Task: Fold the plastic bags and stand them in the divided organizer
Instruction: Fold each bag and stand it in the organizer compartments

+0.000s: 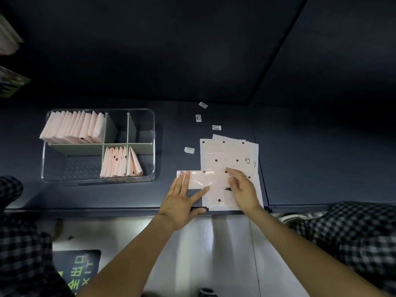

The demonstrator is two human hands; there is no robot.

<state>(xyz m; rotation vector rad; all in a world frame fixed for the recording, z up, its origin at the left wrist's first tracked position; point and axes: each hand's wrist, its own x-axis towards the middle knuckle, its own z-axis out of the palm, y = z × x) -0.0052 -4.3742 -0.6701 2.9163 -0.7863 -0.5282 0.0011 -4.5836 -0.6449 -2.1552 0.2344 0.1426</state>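
I see left hand (pixel 181 196) flat, pressing folded bag strip (pixel 205 179), long axis left-right; right hand (pixel 241 185) pressing its right end; organizer (pixel 45 146) far left, left hand nearer.

On the counter (pixel 128 196), the organizer (pixel 152 146) stands left of the bag stack (pixel 227 153). Folded bags (pixel 72 127) stand in its rear-left compartment, more (pixel 114 161) in its front-middle ones. Loose stickers (pixel 198 118) lie behind the stack and one between it and the organizer.
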